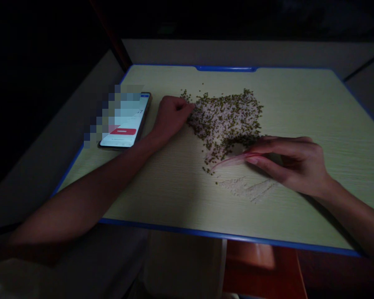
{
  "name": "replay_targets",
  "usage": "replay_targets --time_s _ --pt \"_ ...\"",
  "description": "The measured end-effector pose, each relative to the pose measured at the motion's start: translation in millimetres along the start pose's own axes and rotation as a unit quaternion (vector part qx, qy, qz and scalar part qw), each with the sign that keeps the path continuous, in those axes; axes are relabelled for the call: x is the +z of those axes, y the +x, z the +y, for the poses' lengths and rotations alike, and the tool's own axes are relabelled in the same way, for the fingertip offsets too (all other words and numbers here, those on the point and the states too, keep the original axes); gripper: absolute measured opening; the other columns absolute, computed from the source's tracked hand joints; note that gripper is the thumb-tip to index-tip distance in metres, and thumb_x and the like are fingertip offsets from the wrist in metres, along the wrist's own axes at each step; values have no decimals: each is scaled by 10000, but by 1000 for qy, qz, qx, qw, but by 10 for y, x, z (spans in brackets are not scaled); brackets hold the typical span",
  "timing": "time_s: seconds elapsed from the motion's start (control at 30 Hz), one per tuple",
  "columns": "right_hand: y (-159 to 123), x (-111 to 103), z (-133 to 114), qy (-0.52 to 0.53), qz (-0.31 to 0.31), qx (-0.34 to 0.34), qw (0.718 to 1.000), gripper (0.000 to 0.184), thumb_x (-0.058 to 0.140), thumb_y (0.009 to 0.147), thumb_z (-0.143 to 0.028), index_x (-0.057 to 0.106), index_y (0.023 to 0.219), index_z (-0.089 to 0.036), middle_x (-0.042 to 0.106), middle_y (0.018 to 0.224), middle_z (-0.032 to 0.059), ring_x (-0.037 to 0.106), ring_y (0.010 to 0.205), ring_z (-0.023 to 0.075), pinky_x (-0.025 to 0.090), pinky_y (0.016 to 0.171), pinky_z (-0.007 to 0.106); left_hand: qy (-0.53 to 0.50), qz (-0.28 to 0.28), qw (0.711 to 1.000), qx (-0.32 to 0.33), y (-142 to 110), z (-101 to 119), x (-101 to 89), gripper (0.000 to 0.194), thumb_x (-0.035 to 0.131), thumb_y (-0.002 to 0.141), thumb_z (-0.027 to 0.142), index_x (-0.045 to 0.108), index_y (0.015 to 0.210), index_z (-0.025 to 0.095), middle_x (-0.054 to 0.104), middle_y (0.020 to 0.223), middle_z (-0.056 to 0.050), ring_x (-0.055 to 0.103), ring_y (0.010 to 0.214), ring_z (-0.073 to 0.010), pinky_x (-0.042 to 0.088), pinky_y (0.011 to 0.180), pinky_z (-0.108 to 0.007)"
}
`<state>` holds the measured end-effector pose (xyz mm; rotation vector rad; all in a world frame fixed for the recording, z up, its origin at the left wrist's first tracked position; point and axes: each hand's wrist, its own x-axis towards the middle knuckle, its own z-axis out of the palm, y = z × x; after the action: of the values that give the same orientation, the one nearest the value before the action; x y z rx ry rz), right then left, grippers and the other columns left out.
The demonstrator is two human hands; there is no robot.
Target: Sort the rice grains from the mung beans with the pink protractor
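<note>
A spread pile of small green beans mixed with white grains like rice [227, 114] lies on the pale wood-look tabletop [162, 187]. My left hand [173, 114] rests at the pile's left edge, fingers curled and closed; whatever they pinch, if anything, is hidden. Between thumb and fingers of my right hand [294, 160] is a thin, translucent pinkish plastic piece [232, 160], held at the pile's near right side. Its far tip points left, close to a few stray beans. Below it lies a smaller patch of white grains [244, 187], drawn out in streaks.
A phone [129, 122] with a lit screen lies at the table's left side, near my left forearm; part of it is pixelated. Blue trim [226, 69] edges the table. Below the front edge are a pale container-like shape [183, 265] and an orange-red surface [262, 270].
</note>
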<state>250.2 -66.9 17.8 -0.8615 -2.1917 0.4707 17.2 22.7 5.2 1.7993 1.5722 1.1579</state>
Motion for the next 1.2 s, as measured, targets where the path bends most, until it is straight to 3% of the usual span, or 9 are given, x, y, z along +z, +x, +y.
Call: replay_targets --time_s 0.3,1.2 --pt "-10 -12 7 10 -5 -3 1000 150 647 741 -110 666 838 -223 695 732 -7 643 657 126 484 559 217 -4 -5 1000 -7 -18 43 -12 350 516 718 202 334 419 180 263 459 38 308 505 -77 283 511 -241" --pt "-34 -59 33 24 -12 -11 1000 120 648 732 -104 647 802 -201 678 680 -11 628 599 101 474 513 196 -8 -1 1000 -4 -12 28 -2 303 527 726 197 365 471 182 239 467 40 358 537 -91 299 529 -237"
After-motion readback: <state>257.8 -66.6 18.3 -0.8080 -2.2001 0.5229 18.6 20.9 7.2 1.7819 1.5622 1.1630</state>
